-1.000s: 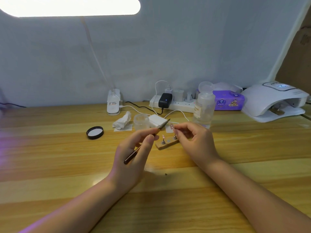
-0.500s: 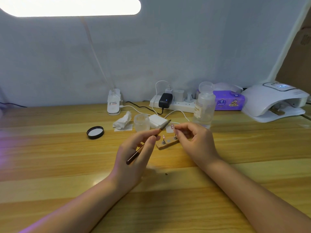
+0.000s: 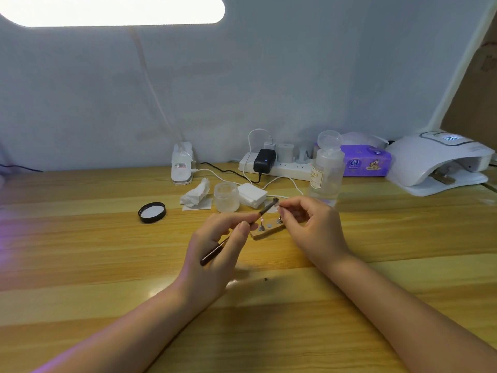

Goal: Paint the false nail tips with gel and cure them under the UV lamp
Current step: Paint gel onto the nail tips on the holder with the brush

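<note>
My left hand (image 3: 219,250) grips a dark thin gel brush (image 3: 265,208), its tip pointing up and right. My right hand (image 3: 313,227) pinches a small false nail tip on its peg (image 3: 281,210) right at the brush tip. Below them a small wooden holder (image 3: 269,231) lies on the table and carries two metal pegs, one with a pinkish nail tip (image 3: 261,219). An open frosted gel jar (image 3: 226,196) stands just behind, its black lid (image 3: 152,212) to the left. The white UV lamp (image 3: 435,162) sits at the back right.
A clear bottle (image 3: 326,173) stands behind my right hand. White pads (image 3: 252,194) and a crumpled tissue (image 3: 195,194) lie by the jar. A power strip (image 3: 279,164) with cables, a purple tissue pack (image 3: 365,164) and a desk lamp base (image 3: 182,164) line the wall.
The brush tip and the pinched nail tip have shifted slightly; both hands stay over the wooden holder.
</note>
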